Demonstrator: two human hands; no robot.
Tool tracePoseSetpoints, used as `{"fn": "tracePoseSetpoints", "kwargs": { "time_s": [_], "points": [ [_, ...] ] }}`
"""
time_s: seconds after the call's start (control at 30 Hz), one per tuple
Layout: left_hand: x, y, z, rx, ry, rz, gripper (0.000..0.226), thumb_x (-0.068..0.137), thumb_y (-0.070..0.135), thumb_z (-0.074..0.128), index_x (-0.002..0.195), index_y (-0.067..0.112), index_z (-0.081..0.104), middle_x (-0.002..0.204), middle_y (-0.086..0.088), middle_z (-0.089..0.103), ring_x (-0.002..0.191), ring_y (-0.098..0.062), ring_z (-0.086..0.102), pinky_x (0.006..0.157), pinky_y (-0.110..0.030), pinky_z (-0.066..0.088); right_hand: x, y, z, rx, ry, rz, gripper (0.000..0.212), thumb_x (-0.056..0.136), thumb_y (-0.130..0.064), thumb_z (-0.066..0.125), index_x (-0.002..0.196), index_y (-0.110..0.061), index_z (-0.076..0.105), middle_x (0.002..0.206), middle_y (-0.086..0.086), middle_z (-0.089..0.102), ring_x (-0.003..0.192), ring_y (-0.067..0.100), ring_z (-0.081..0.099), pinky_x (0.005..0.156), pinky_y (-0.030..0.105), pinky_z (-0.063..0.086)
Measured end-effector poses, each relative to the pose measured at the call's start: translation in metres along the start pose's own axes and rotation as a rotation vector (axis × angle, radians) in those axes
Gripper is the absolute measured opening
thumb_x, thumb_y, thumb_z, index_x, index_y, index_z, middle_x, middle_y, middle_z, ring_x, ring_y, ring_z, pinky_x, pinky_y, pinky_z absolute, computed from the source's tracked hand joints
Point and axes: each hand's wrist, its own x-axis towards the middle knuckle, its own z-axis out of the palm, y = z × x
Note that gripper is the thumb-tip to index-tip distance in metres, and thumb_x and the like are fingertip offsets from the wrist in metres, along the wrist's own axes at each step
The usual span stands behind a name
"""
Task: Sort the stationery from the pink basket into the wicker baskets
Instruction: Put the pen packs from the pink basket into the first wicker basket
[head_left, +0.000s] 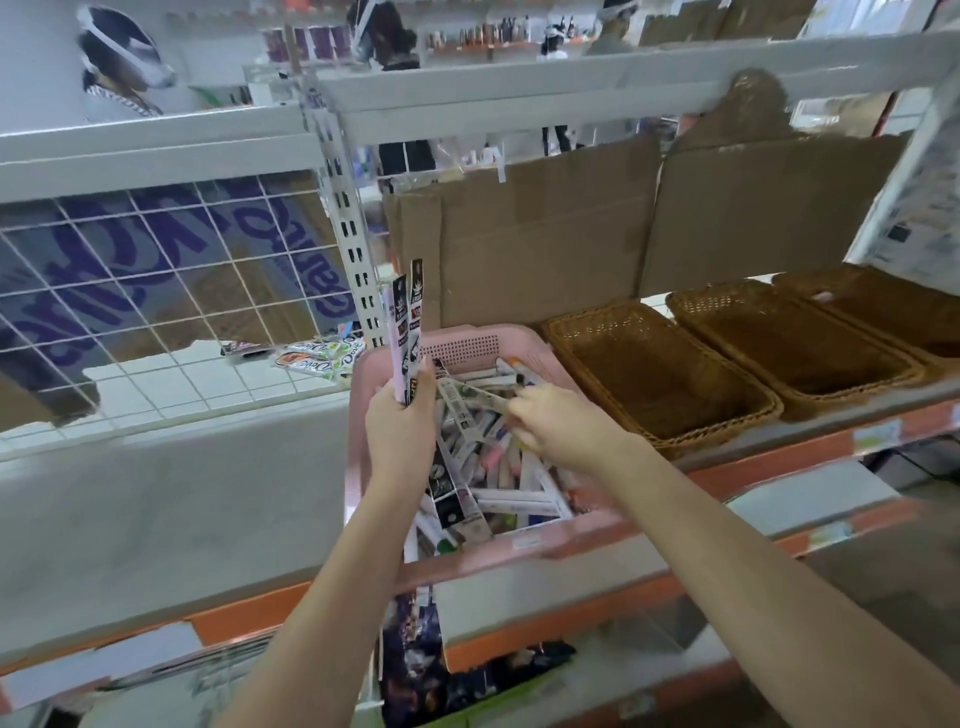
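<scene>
Gripping upright packaged pens, the left hand hovers over the pink basket; the right hand pinches another packet; wicker baskets at three o'clock

Both arms are bare and reach forward from the near side, the forearms coming closer to each other toward the far end. The left hand is raised with the back of the hand facing us; its fingers are curled and the thumb points up, gripping a bundle of long packets that stand upright. The right hand is a little to the right, wrist bent down, fingers closed in a pinch on one thin packet. The two hands are near, not touching.
</scene>
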Motion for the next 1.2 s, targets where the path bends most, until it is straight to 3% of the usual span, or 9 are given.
{"fn": "tracePoseSetpoints", "kwargs": {
  "time_s": [0.17,0.27,0.37,0.47,0.63,0.8,1.0,1.2],
  "points": [
    [-0.017,0.021,0.027,-0.015,0.067,0.038,0.051,0.095,0.037,0.052,0.054,0.017,0.03,0.04,0.01,0.03,0.028,-0.005,0.025,0.033,-0.013,0.017,-0.023,0.027,-0.03,-0.023,0.087,-0.039,0.021,0.094,-0.017,0.047,0.104,-0.006,0.062,0.107,0.011,0.059,0.104,0.027,0.053,0.083,0.035,0.04],
    [-0.032,0.037,0.057,-0.049,0.083,0.054,0.051,0.094,0.038,0.052,0.054,0.019,0.028,0.04,0.01,0.027,0.033,-0.004,0.023,0.038,-0.019,0.017,-0.04,0.054,-0.048,-0.017,0.125,-0.056,0.023,0.095,-0.018,0.048,0.106,-0.005,0.062,0.106,0.012,0.06,0.103,0.027,0.054,0.084,0.036,0.043],
    [-0.047,0.057,0.095,-0.126,0.098,0.056,0.05,0.094,0.037,0.053,0.054,0.019,0.03,0.043,0.008,0.029,0.032,-0.003,0.026,0.035,-0.016,0.021,-0.058,0.088,-0.061,0.014,0.146,-0.059,0.02,0.096,-0.02,0.048,0.103,-0.009,0.063,0.106,0.008,0.059,0.103,0.025,0.053,0.086,0.037,0.046],
    [-0.058,0.076,0.131,-0.147,0.122,0.058,0.05,0.094,0.037,0.054,0.053,0.018,0.032,0.041,0.01,0.033,0.033,-0.003,0.031,0.038,-0.016,0.026,-0.073,0.123,-0.069,0.031,0.164,-0.057,0.018,0.096,-0.021,0.049,0.102,-0.012,0.064,0.106,0.005,0.059,0.103,0.022,0.053,0.086,0.034,0.045],
    [-0.069,0.091,0.182,-0.157,0.076,0.101,0.047,0.095,0.033,0.053,0.055,0.02,0.031,0.048,0.005,0.032,0.045,-0.011,0.029,0.046,-0.027,0.022,-0.089,0.173,-0.069,0.055,0.166,-0.023,0.018,0.097,-0.021,0.049,0.106,-0.015,0.064,0.108,0.0,0.06,0.1,0.017,0.055,0.079,0.024,0.041],
    [-0.068,0.081,0.225,-0.13,0.057,0.075,0.047,0.094,0.037,0.054,0.056,0.021,0.032,0.048,0.006,0.031,0.043,-0.009,0.027,0.044,-0.025,0.021,-0.092,0.209,-0.055,0.079,0.138,0.02,0.021,0.097,-0.021,0.048,0.109,-0.014,0.063,0.109,0.001,0.06,0.101,0.016,0.055,0.084,0.027,0.045],
    [-0.057,0.046,0.26,-0.173,0.013,-0.013,0.045,0.093,0.041,0.055,0.059,0.021,0.033,0.053,0.003,0.033,0.049,-0.014,0.029,0.052,-0.031,0.024,-0.083,0.234,-0.025,0.159,0.089,0.079,0.024,0.096,-0.019,0.046,0.112,-0.012,0.064,0.112,0.002,0.061,0.101,0.017,0.056,0.083,0.026,0.044],
    [-0.049,0.024,0.273,-0.221,-0.021,-0.084,0.048,0.092,0.04,0.056,0.046,0.033,0.046,0.044,0.011,0.033,0.045,-0.008,0.028,0.045,-0.028,0.022,-0.076,0.244,0.007,0.191,0.009,0.104,0.025,0.096,-0.019,0.045,0.111,-0.009,0.062,0.111,0.007,0.059,0.106,0.023,0.052,0.088,0.033,0.043]
  ]
}}
